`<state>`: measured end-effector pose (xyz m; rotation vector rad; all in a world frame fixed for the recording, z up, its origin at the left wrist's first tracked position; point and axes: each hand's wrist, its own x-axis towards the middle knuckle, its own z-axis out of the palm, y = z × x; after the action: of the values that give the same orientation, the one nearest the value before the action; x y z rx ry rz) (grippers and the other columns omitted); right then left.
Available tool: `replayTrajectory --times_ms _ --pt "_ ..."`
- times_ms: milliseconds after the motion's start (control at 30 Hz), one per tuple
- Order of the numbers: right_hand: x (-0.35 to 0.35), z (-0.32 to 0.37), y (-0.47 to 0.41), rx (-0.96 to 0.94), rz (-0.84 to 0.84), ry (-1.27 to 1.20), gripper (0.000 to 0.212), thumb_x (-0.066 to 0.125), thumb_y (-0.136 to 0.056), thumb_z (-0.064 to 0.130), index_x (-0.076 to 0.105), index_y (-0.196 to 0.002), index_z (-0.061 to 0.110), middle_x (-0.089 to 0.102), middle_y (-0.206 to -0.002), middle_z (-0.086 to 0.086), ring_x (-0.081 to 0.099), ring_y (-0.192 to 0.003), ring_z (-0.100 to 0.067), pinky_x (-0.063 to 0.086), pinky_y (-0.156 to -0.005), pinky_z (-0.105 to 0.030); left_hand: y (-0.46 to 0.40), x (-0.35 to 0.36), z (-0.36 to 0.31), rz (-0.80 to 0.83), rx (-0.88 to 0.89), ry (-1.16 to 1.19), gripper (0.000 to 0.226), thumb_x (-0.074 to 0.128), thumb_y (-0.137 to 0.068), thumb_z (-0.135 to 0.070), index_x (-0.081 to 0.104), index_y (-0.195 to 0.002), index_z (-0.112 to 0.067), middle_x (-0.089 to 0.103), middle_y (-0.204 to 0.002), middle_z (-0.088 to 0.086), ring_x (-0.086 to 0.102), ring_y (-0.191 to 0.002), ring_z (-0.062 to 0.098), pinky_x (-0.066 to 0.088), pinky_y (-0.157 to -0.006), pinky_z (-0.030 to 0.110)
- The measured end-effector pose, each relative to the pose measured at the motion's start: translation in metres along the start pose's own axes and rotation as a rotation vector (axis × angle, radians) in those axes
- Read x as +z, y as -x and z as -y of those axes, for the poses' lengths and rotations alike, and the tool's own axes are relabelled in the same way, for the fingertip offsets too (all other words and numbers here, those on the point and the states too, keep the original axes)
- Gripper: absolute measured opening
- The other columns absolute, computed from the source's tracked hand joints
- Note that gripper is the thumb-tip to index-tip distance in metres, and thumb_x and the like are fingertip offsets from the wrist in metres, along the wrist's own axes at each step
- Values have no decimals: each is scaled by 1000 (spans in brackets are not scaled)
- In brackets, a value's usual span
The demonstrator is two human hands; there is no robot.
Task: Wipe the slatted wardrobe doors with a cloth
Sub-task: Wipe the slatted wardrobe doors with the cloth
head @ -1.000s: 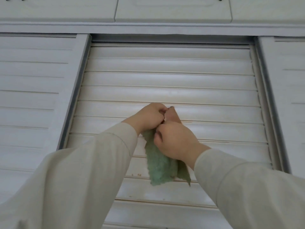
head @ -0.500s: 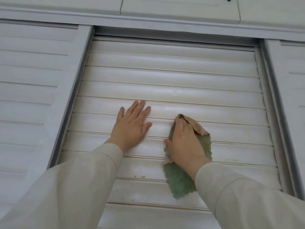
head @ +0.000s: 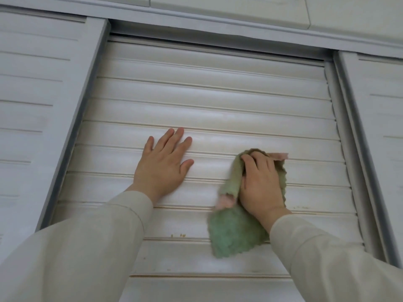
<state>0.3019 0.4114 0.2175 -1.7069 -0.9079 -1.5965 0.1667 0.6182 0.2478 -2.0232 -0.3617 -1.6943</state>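
Two hands are on the middle slatted door [head: 207, 101], and from the head view I judge that I am in the wiping step itself, partway down the panel. My right hand [head: 260, 184] presses the green cloth [head: 234, 232] flat against the slats, fingers bent a little over its upper edge, where a pink underside shows at about one o'clock of my knuckles. Most of the cloth trails from under my palm toward seven o'clock, and one strip is rolled up along my thumb side. I cannot tell whether my fingertips pinch the fabric or only bear down on it. My left hand [head: 162, 164] lies at nine o'clock of the cloth, well apart from it, spread flat with straight fingers on the bare slats, holding nothing; I take it to be steadying the door. Small brownish specks [head: 178, 235] sit on a slat at about eight o'clock of the cloth, so the next move, as I judge it, calls for a firm sideways stroke along each slat, working down into the grooves.
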Motion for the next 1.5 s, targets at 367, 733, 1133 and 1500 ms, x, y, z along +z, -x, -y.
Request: replayTrajectory --times_ms 367,733,1133,1500 --pt "-2 -19 -13 18 -117 -3 48 39 -76 25 68 -108 3 64 -109 -15 53 -102 -36 37 -100 -41 0 -4 -7 22 -15 17 63 18 -97 -57 26 -155 -33 11 -166 -8 6 -153 14 7 -121 51" --pt "5 -1 -13 -30 -35 -11 42 47 -84 17 63 -122 6 59 -124 -11 48 -118 -32 30 -111 -39 1 5 -23 -10 -56 33 58 19 -101 -53 24 -156 -33 9 -166 -7 5 -153 16 6 -121 53" --pt "-38 -177 -13 408 -191 24 28 51 -84 8 65 -103 -6 60 -109 -27 55 -102 -46 44 -93 -50 0 13 -42 -86 -72 57 55 36 -100 -50 35 -152 -30 21 -164 -2 15 -151 20 10 -119 55" --pt "-1 -112 2 82 -234 44 40 53 -84 20 57 -122 6 51 -120 -17 43 -114 -35 28 -105 -41 -2 18 -59 -123 -48 54 61 27 -96 -53 42 -149 -27 29 -161 2 24 -149 23 16 -119 53"
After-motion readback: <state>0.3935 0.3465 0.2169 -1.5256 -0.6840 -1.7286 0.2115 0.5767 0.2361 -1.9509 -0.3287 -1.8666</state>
